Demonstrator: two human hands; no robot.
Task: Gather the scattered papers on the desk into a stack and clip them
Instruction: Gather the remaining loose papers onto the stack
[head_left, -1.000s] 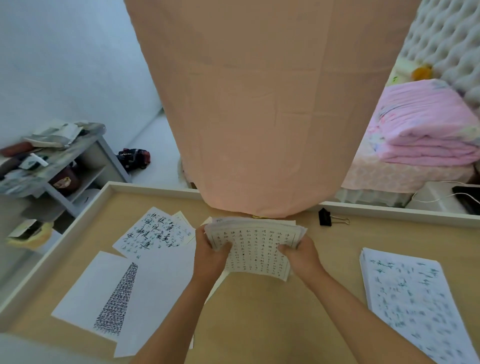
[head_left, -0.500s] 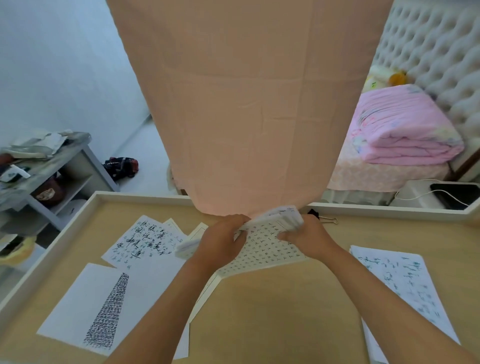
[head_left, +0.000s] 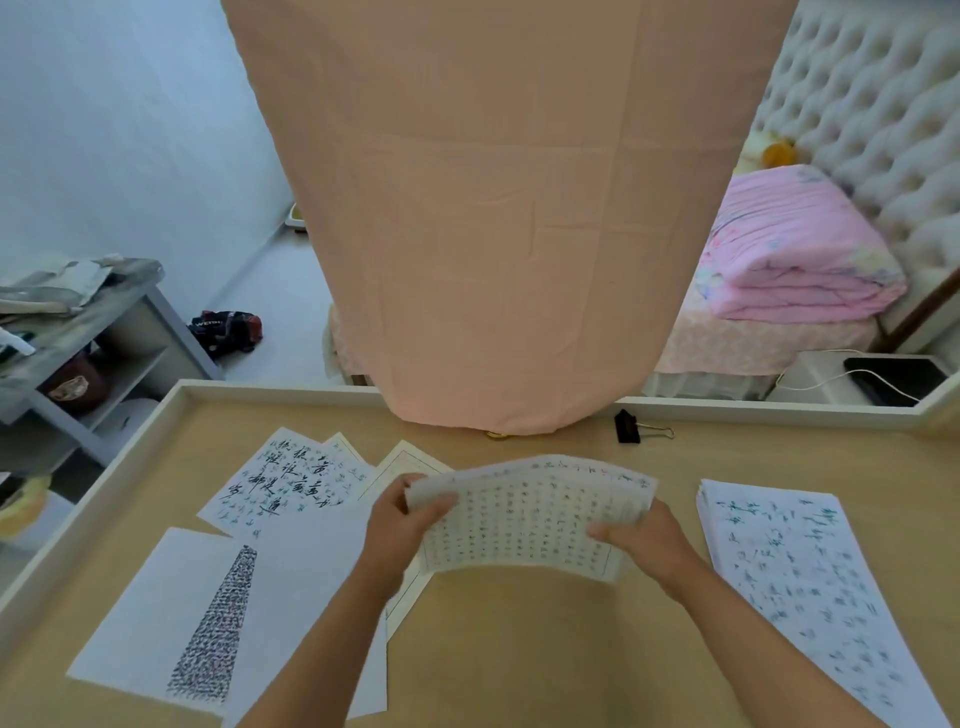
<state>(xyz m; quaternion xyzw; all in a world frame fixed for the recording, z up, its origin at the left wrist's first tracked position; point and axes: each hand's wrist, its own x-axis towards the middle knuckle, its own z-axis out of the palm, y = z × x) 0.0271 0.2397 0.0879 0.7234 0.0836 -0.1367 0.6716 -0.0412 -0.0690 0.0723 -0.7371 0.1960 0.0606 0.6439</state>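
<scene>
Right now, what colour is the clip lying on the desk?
The binder clip is black, seen in the head view.

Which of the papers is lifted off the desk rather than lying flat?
The gridded bundle in the middle: it is raised and bowed, while the loose sheets at left and the pile at right lie flat.

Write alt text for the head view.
The left hand and right hand grip a bowed sheaf of white gridded handwriting sheets above a light wooden desk. Loose written sheets lie left of it, a white paper stack right, a black binder clip by the far rim.
</scene>
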